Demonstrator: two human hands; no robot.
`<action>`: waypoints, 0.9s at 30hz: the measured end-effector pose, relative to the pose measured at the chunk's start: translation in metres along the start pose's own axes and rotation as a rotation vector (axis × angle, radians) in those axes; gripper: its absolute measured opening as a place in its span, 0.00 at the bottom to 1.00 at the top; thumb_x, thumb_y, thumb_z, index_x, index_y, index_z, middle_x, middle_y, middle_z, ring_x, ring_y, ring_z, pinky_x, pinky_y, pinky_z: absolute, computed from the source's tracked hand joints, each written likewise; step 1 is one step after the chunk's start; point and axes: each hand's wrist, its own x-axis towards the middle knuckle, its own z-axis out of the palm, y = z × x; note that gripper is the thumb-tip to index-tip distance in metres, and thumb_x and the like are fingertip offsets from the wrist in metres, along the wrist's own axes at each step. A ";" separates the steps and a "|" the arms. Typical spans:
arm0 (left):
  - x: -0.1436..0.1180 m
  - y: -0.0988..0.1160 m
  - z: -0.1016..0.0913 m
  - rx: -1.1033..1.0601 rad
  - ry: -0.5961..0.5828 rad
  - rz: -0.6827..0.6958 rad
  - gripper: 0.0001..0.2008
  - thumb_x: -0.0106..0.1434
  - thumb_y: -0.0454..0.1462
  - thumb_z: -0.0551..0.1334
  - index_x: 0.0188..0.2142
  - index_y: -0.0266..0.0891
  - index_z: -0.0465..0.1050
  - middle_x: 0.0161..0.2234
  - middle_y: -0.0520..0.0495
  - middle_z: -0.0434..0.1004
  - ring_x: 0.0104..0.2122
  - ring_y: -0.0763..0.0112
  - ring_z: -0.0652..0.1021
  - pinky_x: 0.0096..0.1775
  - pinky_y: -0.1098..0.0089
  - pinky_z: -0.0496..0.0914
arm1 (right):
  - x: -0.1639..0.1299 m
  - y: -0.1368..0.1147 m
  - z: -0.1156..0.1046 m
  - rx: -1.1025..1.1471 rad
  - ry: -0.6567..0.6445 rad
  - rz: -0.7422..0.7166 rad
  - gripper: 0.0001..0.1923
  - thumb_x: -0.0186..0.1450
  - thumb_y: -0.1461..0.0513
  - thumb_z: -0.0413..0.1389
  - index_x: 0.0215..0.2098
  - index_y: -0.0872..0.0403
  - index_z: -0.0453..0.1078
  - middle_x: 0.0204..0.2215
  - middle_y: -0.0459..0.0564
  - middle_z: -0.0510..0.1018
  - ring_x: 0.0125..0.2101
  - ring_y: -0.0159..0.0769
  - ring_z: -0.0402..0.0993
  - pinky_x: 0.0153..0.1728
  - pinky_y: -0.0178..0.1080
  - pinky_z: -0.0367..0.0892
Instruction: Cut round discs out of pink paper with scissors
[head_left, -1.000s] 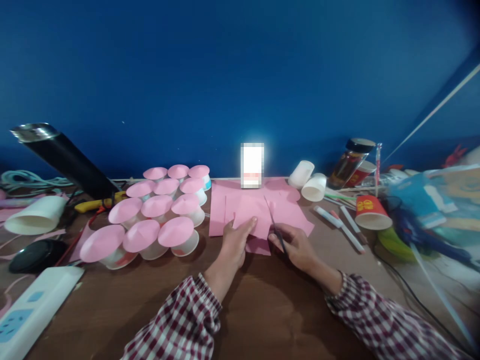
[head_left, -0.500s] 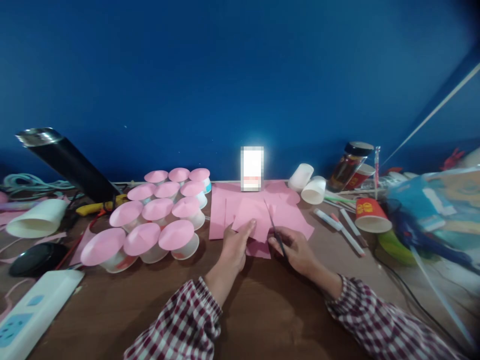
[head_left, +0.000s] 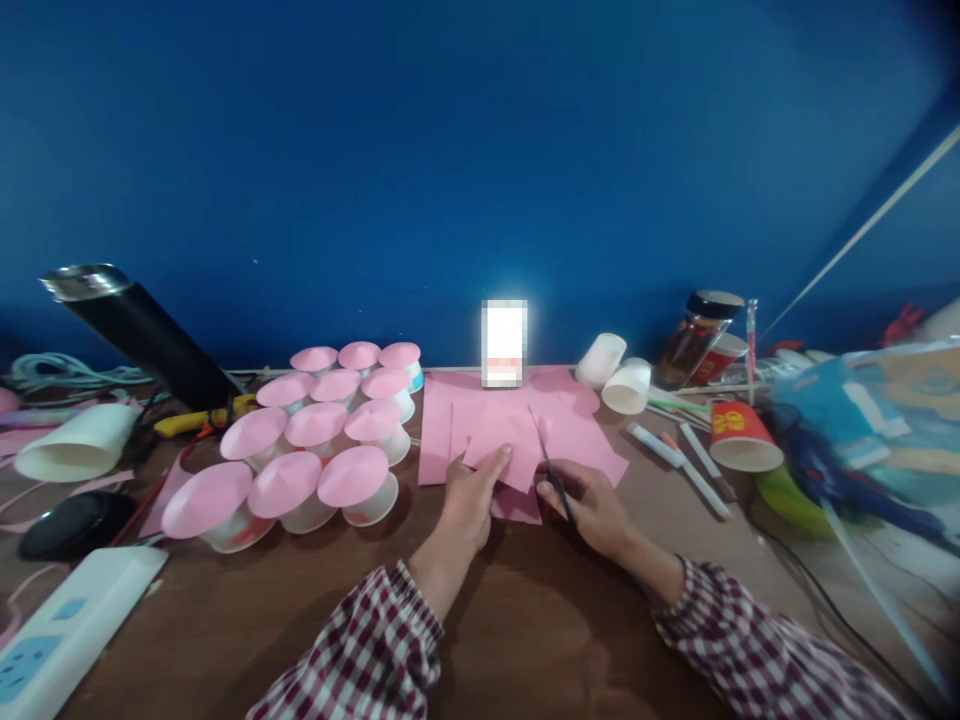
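My left hand (head_left: 472,502) pinches a sheet of pink paper (head_left: 496,432) near its lower edge, thumb on top. In my right hand (head_left: 592,507) is a slim dark tool (head_left: 557,482), its thin pointed end slanting up to the left beside the paper's right edge. It looks like a pair of scissors, though the fingers cover its handle. Beneath and behind lie more pink sheets (head_left: 436,455) on the brown table. To the left stand rows of upturned paper cups (head_left: 373,502), each topped with a shallow pink paper cone (head_left: 353,477).
A glowing, pixelated phone-like screen (head_left: 504,342) stands at the wall. Rightward are white cups (head_left: 627,388), pens (head_left: 656,443), a red cup (head_left: 742,435), a dark-lidded bottle (head_left: 697,335) and a blue glue gun (head_left: 862,495). Leftward are a black flask (head_left: 150,335) and a power strip (head_left: 79,625).
The whole view has shifted slightly, so things appear a little lower. Both hands keep nearly the same pose, with the paper and the dark tool still held.
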 end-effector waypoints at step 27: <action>0.000 0.000 -0.001 0.032 -0.014 -0.022 0.17 0.45 0.41 0.71 0.28 0.31 0.70 0.21 0.47 0.75 0.21 0.72 0.74 0.25 0.71 0.69 | -0.001 0.006 -0.002 -0.037 -0.002 -0.001 0.16 0.60 0.54 0.57 0.39 0.58 0.71 0.24 0.47 0.73 0.25 0.34 0.68 0.25 0.34 0.66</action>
